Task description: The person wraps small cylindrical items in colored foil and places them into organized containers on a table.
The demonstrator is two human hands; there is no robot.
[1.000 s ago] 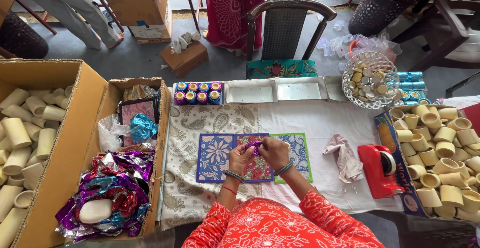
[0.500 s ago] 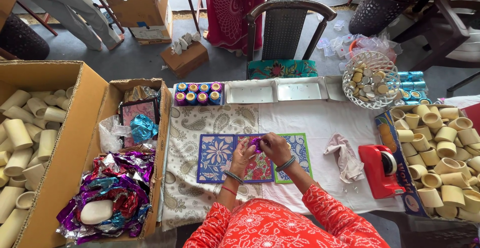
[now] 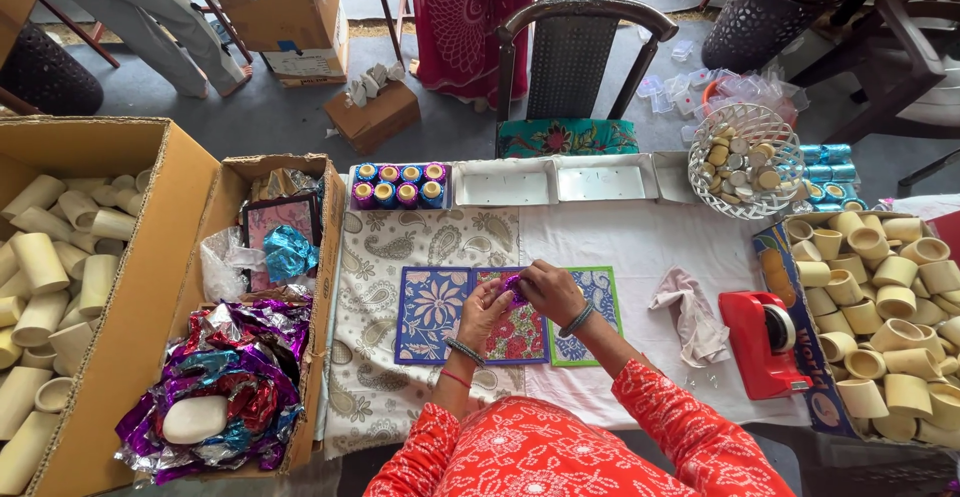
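above the middle of the table, a small purple piece sits pinched between both hands, just over the red floral tile. left hand has its fingertips pressed together on the piece's near side; right hand curls over it, fingers closed on the top. what the piece is, too small to tell. under the hands lie three patterned tiles side by side: a blue tile, the red one, and a green-edged tile, all on a paisley cloth. right of them, a crumpled pink rag, then a red tape dispenser. left, a cardboard box holds shiny purple foil. at the far edge, a tray of coloured thread spools and a white wire basket.
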